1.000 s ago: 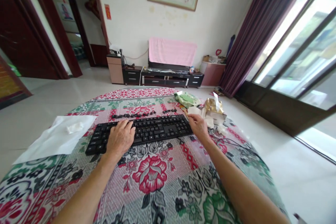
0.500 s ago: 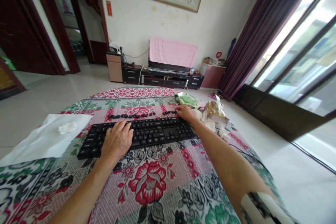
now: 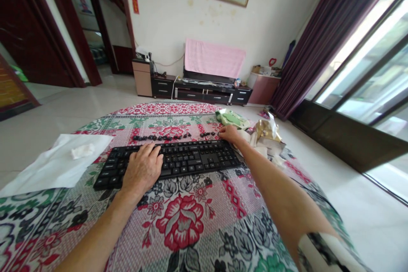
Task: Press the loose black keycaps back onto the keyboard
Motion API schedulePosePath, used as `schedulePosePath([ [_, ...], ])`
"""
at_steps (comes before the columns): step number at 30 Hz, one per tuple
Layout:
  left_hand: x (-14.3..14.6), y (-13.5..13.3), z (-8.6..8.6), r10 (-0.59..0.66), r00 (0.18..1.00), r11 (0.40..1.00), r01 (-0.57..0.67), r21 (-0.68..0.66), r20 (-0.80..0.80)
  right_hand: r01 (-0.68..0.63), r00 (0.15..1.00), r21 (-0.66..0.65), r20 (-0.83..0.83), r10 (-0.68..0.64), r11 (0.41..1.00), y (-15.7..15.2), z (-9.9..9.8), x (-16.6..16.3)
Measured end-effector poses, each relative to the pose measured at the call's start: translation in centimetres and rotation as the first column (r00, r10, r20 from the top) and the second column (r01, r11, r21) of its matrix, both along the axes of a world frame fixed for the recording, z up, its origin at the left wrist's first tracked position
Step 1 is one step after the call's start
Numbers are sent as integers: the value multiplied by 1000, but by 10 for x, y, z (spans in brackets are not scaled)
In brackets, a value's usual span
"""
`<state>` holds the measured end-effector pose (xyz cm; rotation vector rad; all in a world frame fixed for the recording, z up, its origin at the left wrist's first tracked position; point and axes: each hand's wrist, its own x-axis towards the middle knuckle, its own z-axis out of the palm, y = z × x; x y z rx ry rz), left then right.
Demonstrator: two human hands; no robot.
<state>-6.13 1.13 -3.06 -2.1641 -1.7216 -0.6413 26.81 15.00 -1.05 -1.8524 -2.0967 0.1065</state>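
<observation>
A black keyboard [image 3: 181,162] lies on the flowered tablecloth in front of me. My left hand [image 3: 144,169] rests flat over its left part, fingers stretched out, hiding the keys beneath. Just beyond the keyboard's back edge, small black keycaps [image 3: 161,137] lie in a loose row, with a shorter group of keycaps [image 3: 207,134] farther right. At the right end of that group is my right hand [image 3: 228,133], thumb and fingertips pinched together. A small dark keycap shows at its fingertips, mostly hidden.
White paper [image 3: 47,165] with a crumpled tissue [image 3: 83,151] on it lies on the left. Beyond my right hand are a green cloth-like item [image 3: 234,120], a golden tissue box [image 3: 269,134] and crumpled tissues. A cable runs along the table's right side. A TV cabinet [image 3: 204,95] stands farther back.
My right hand has shifted slightly right, leaving a gap to the short group of keycaps. My left hand stays on the keyboard. The view has tilted down a little.
</observation>
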Motion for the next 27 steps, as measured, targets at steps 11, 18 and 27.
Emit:
schedulePosePath([
  [11,1,0,1,-3,1000,1000,3,15,8,-22,995,87,-93,30,996,-45,23,-2],
  [18,0,0,0,-10,1000,1000,9,21,16,-175,913,145,-347,216,974,-84,15,10],
  [27,0,1,-2,8,1000,1000,-7,26,-26,-195,924,96,-315,216,976,-90,14,6],
])
